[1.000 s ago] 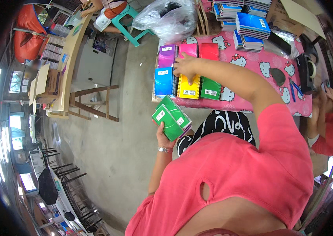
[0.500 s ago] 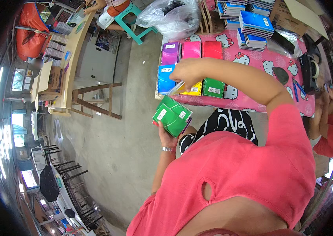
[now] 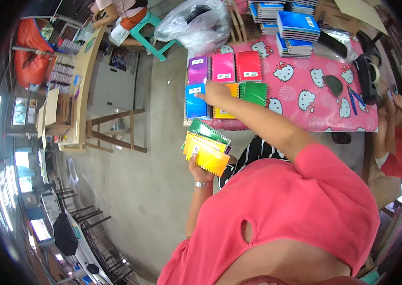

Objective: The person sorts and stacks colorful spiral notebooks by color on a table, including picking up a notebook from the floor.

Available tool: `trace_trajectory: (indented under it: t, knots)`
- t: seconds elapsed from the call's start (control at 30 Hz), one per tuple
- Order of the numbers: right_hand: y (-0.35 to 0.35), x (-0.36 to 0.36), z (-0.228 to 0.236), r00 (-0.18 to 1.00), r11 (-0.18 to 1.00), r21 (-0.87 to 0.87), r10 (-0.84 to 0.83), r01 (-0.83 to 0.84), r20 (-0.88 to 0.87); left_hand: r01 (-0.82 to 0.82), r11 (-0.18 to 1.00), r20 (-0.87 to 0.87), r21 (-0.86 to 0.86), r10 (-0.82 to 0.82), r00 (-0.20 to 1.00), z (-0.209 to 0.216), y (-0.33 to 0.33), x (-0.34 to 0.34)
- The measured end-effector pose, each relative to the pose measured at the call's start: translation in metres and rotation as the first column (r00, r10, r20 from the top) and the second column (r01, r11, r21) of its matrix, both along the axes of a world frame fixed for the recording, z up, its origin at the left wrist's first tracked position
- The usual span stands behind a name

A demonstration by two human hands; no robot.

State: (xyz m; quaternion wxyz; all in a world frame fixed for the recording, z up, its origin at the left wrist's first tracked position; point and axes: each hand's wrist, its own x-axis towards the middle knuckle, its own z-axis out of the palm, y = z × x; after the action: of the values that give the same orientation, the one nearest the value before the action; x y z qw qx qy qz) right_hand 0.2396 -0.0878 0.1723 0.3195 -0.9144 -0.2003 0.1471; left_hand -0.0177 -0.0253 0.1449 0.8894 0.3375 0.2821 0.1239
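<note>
My left hand (image 3: 197,167) grips a small fanned stack of spiral notebooks below the table edge. Yellow notebooks (image 3: 208,159) lie on top, with a green notebook (image 3: 208,129) showing behind them. Over the table, my right hand (image 3: 217,94) is closed at the right edge of the blue notebook pile (image 3: 196,107), thumb on the top cover; the other fingertips are hidden. Around it sit piles of purple (image 3: 198,70), pink (image 3: 223,68), red (image 3: 249,66) and green notebooks (image 3: 254,94). My right hand partly covers the yellow pile (image 3: 222,113).
Taller stacks of blue notebooks (image 3: 298,26) stand at the back of the pink cloth-covered table (image 3: 291,102). Pliers (image 3: 353,100), a dark rounded object (image 3: 333,85) and a tape dispenser (image 3: 369,78) lie to the right. Clear plastic bags (image 3: 193,28) sit at the back left. Other people work nearby.
Yellow notebooks now top the stack in my left hand, where green ones were uppermost. My right hand has moved from above the yellow pile onto the blue pile's edge.
</note>
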Motion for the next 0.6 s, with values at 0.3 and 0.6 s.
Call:
trace_trajectory:
  t: [0.3, 0.6]
  knots:
    - [0.003, 0.002, -0.008, 0.979, 0.949, 0.264, -0.134, 0.170, -0.151, 0.022, 0.999, -0.068, -0.032, -0.024, 0.997, -0.018, 0.004, -0.023]
    - [-0.092, -0.062, 0.060, 0.945, 0.860, 0.428, 0.324, -0.277, -0.042, -0.009, 1.000, -0.025, -0.006, 0.009, 1.000, 0.015, -0.024, 0.022]
